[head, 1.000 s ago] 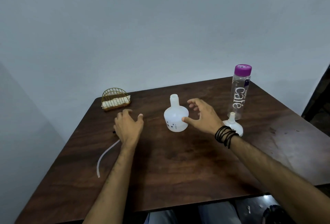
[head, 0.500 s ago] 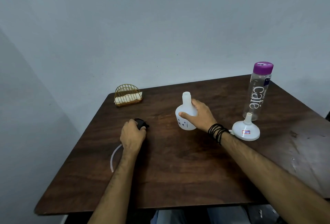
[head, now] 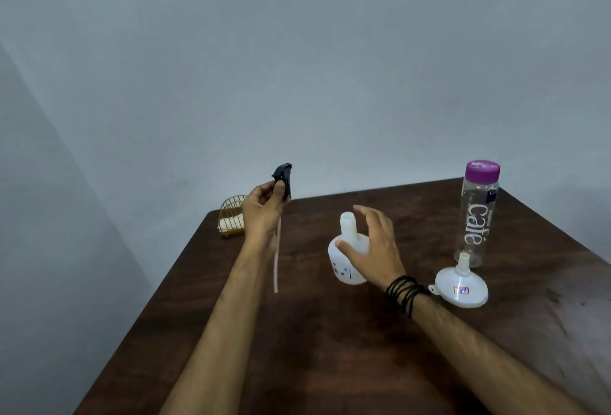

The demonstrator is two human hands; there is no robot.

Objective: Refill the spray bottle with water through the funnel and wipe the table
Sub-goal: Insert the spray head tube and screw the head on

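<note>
Your left hand (head: 263,213) pinches the black spray-trigger head (head: 283,180) aloft, its thin tube (head: 277,259) dangling, while your right hand (head: 372,246), fingers spread, loosely cups the uncapped white round-bellied plastic spray bottle (head: 344,262) on the dark wooden table (head: 330,348); a careless nudge could topple it.

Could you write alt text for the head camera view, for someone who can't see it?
A person's left hand lifts a black spray head with its thin tube dangling, while the right hand cups an open white spray bottle standing on a dark wooden table. To the right sit an upturned white funnel and a purple-capped clear water bottle; a small wire holder is far left.
</note>
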